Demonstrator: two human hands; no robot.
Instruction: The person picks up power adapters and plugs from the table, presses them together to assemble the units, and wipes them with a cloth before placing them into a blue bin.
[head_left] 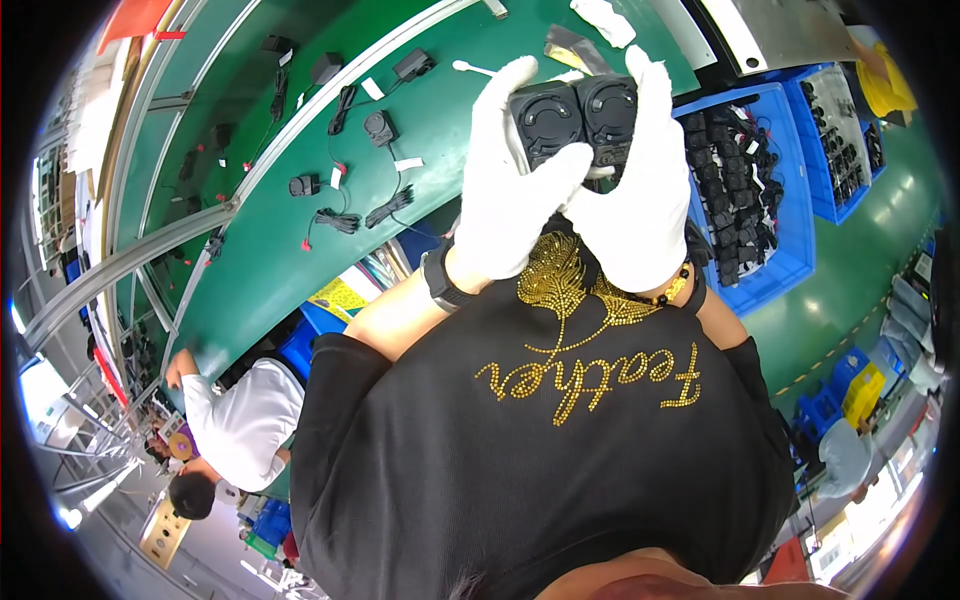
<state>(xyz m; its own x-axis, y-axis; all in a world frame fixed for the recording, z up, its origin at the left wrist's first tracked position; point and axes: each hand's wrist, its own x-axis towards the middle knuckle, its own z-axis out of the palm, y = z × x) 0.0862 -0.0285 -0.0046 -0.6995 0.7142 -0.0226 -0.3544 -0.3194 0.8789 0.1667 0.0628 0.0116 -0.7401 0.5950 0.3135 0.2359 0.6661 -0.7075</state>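
Observation:
Two black power adapters stand side by side between my white-gloved hands, each with a round recessed face turned up. My left hand (510, 190) is closed round the left adapter (547, 112), its thumb lying across the lower edge. The right adapter (608, 105) is gripped by my right hand (640, 200), fingers along its outer side. The adapters touch or nearly touch. A white cotton swab (472, 68) pokes out beside my left fingertips; whether it is held or lies on the table I cannot tell. The adapters' undersides are hidden.
On the green table (430, 130), several corded adapters (380, 127) lie at the left. A white cloth (603, 22) and a small plastic bag (577, 48) are beyond my hands. At right is a blue crate (795, 230) of black adapters. A co-worker (245, 415) sits at lower left.

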